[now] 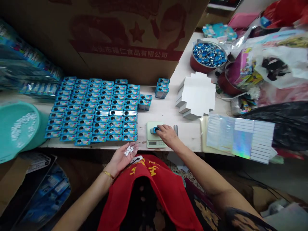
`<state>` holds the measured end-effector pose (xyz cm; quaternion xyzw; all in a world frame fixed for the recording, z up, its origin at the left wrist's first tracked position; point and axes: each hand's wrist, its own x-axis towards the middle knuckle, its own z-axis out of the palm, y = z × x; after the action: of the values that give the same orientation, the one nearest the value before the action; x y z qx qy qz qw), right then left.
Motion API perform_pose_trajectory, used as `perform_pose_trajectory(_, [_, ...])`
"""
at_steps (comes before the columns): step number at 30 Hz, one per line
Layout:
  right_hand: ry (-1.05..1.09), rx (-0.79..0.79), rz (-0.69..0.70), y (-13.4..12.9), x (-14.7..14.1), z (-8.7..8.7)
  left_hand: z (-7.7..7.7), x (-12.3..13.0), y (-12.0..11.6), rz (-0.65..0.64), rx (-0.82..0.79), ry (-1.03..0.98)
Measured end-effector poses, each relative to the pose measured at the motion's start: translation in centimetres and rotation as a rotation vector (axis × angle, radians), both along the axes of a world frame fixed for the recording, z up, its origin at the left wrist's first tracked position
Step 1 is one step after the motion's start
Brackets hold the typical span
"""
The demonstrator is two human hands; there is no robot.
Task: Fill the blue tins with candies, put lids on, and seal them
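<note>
Palm up, my left hand (121, 158) is cupped around a small heap of white tablets (128, 150), just off the table's front edge. My right hand (167, 135) has its fingers closed on a small blue tin (154, 130) that rests on the plate of a pale green kitchen scale (154, 138). The scale's display faces me, but its digits are too small to read. To the left, blue tins (101, 110) with dark round openings stand in several tight rows. Two small groups of similar tins, one group (162, 91) near the carton, stand apart from the rows.
A turquoise basin (31, 128) holding white tablets stands at the far left. Behind the tins rises a big cardboard carton (120, 61). On the right are a stack of white card pieces (198, 94), a pot (202, 65) of round blue caps, and silvery sheets (243, 134).
</note>
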<state>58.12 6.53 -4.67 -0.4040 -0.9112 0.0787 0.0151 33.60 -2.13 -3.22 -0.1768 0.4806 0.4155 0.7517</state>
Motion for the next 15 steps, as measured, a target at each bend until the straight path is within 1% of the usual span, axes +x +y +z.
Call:
perform_pose_trajectory(3, [0.133,-0.022,-0.057,-2.1,-2.2,0.0,0.0,0.5,-0.2,-0.032,0.051,-0.047])
perform_pose_trajectory(4, [0.190,-0.037,-0.037,-3.0,-3.3,0.1,-0.1,0.7,-0.3,-0.036,0.067,-0.056])
perform_pose_trajectory(5, [0.245,-0.058,0.008,-3.9,-4.5,0.3,-0.1,0.8,-0.5,-0.036,0.084,-0.063])
perform_pose_trajectory(7, [0.317,-0.113,0.189,-5.7,-7.0,0.4,-0.1,1.0,-0.9,-0.029,0.105,-0.068])
perform_pose_trajectory(9, [0.318,-0.144,0.270,-7.1,-8.9,0.4,0.0,1.2,-1.4,-0.011,0.100,-0.068])
perform_pose_trajectory(11, [0.288,-0.158,0.282,-7.9,-9.9,0.4,0.1,1.3,-1.9,0.004,0.078,-0.066])
perform_pose_trajectory(15, [0.275,-0.219,0.274,-8.4,-9.9,0.3,0.5,1.2,-2.8,0.002,0.025,-0.041])
